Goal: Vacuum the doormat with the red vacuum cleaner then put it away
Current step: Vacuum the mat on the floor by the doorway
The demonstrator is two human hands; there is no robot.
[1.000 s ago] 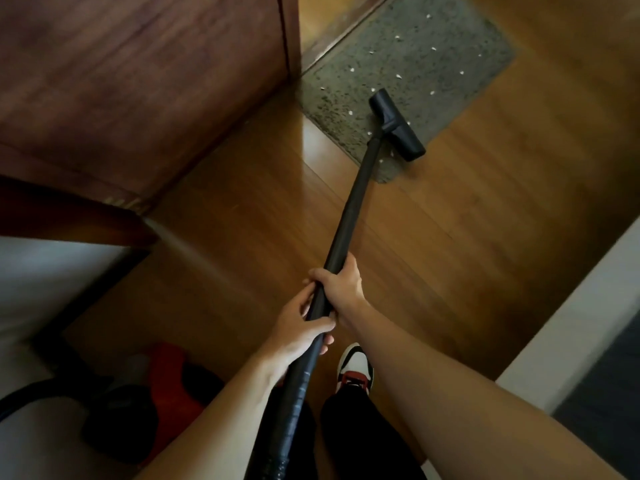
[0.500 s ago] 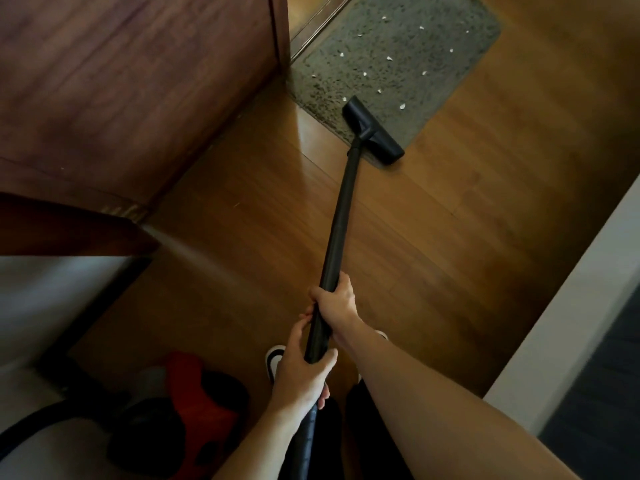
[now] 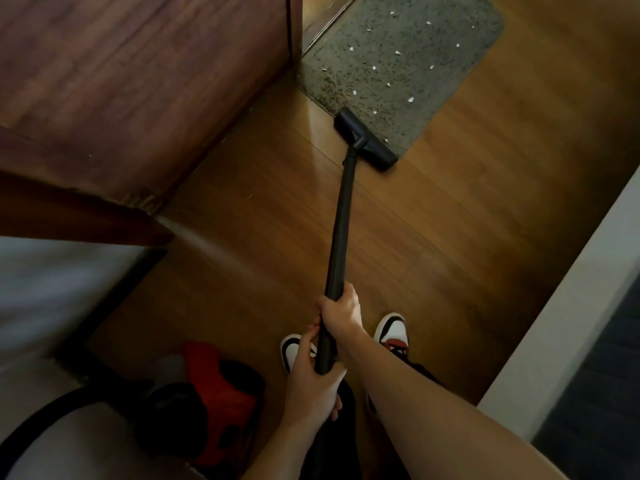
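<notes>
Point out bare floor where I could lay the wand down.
Bare wood floor lies between the doormat, the white ledge and the wand; another strip runs between the wand and the cabinet. Crowded near the shoes and red vacuum cleaner.

Glossy brown wood-plank floor (image 3: 450, 237) is carrying a grey speckled rectangular doormat (image 3: 415, 39) at top, with small white crumbs (image 3: 398, 53) lying on it. Black plastic vacuum floor head (image 3: 367, 140) is sitting across the mat's near edge. Red-and-black canister vacuum cleaner (image 3: 221, 393) is standing lower left, blurred. Two white-red-black sneakers (image 3: 393, 332) are standing just right of it.
</notes>
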